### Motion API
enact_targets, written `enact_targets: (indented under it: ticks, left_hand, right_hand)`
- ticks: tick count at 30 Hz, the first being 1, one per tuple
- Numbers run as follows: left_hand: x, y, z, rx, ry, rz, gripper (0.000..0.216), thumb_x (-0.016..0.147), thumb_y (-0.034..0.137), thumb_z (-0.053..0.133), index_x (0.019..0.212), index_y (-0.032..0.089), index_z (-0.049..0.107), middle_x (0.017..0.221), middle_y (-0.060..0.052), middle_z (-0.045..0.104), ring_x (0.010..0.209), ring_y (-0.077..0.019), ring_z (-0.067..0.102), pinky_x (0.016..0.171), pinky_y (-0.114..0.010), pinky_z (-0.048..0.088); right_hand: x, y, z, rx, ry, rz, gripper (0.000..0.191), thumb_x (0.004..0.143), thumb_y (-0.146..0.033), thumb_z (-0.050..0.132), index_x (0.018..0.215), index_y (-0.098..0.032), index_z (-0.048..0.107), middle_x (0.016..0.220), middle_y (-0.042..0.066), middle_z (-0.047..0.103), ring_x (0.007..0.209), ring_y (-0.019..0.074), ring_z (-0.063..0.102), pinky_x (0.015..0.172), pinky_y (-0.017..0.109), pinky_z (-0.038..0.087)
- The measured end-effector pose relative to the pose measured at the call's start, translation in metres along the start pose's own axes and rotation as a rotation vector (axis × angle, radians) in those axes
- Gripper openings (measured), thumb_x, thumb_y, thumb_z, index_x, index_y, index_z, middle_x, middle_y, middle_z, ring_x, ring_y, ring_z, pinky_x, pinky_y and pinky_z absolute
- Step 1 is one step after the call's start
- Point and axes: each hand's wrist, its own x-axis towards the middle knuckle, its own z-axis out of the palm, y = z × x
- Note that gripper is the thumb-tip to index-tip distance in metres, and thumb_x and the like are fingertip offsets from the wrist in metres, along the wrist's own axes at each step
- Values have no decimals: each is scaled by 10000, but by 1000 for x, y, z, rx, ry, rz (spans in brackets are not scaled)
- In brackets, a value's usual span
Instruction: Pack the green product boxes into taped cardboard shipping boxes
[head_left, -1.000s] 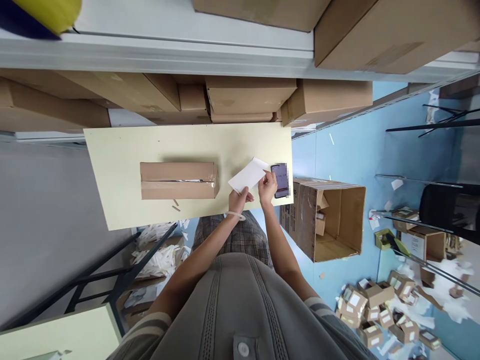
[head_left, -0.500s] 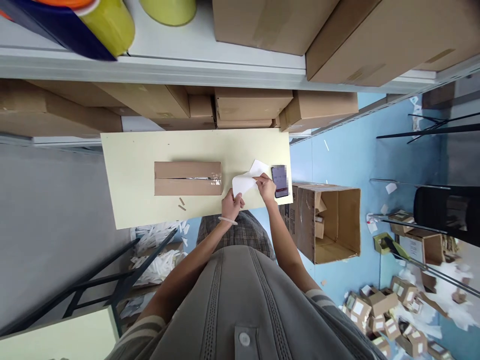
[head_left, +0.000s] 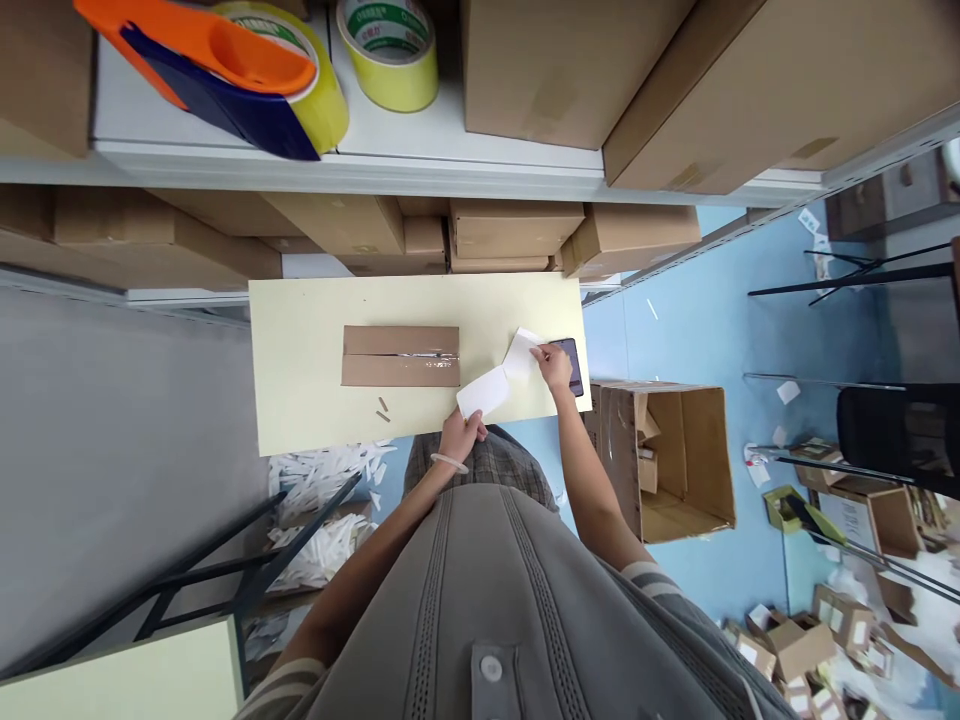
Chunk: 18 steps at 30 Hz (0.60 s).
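We record a storeroom with a blue floor and grey shelving stacked with brown cartons; a pale yellow rectangular tabletop (head_left: 315, 330) stands before the shelves. On the shelf at 11 o'clock from the table sit an orange and blue tape dispenser (head_left: 217, 70) and a yellow roll of packing tape (head_left: 390, 50); green print runs round the roll's core, too small for us to read.

Left hand (head_left: 461, 432): forearm extended toward the table's near edge, bracelet at the wrist, fingers pinched on the near end of a white rectangular paper sheet (head_left: 484, 392), which is lifted just over the tabletop edge. Right hand (head_left: 555, 365): arm reaching further out, fingertips closed on a second white paper piece (head_left: 521, 352) at 1 o'clock from the first sheet. We cannot tell whether the two white pieces are joined.

A dark smartphone (head_left: 574, 362) lies just beside the right hand at 3 o'clock, partly hidden. A long brown taped cardboard box (head_left: 401, 356) lies at 9 o'clock from both hands. An open brown carton (head_left: 675, 460) stands on the floor at 4 o'clock.
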Motion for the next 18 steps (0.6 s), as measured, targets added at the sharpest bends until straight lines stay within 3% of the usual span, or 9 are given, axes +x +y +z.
enact_targets:
  ticks: [4,7,13,15,18]
  left_hand:
    - [0,4,-9,-37,-26,1,306,772,462,568,611,206,525,476,-7,601,429,-146,572,500,-265,474]
    - [-4,7,-15,-91,-145,28,373,775,511,571,580,193,565,516,-36,619,494,-156,590,544,-279,494]
    - [-15,20,-32,-39,-370,171,466,853,492,511,498,194,555,519,-24,575,581,-146,555,745,-299,464]
    - [-20,28,-38,-31,-448,182,475,861,487,504,490,192,528,489,-7,532,559,-139,523,748,-298,445]
    - [-25,41,-45,-13,-502,178,476,863,496,499,498,191,489,479,6,489,539,-131,484,702,-288,426]
  right_hand:
    - [-19,-6,-2,99,100,59,382,821,-349,607,1164,-181,631,853,63,675,771,202,594,695,293,425]
    - [-41,-14,-10,299,128,99,442,839,-423,551,1181,-148,603,835,61,665,704,181,586,675,297,446]
    - [-90,-43,-50,753,-241,-2,488,851,-601,471,985,-183,684,747,35,646,611,131,550,600,261,431]
    - [-100,-52,-66,796,-348,-51,419,814,-579,565,915,-196,703,692,14,625,607,124,542,614,260,427]
    - [-110,-61,-84,833,-395,-75,332,723,-519,703,843,-210,697,658,-6,620,615,126,542,639,269,434]
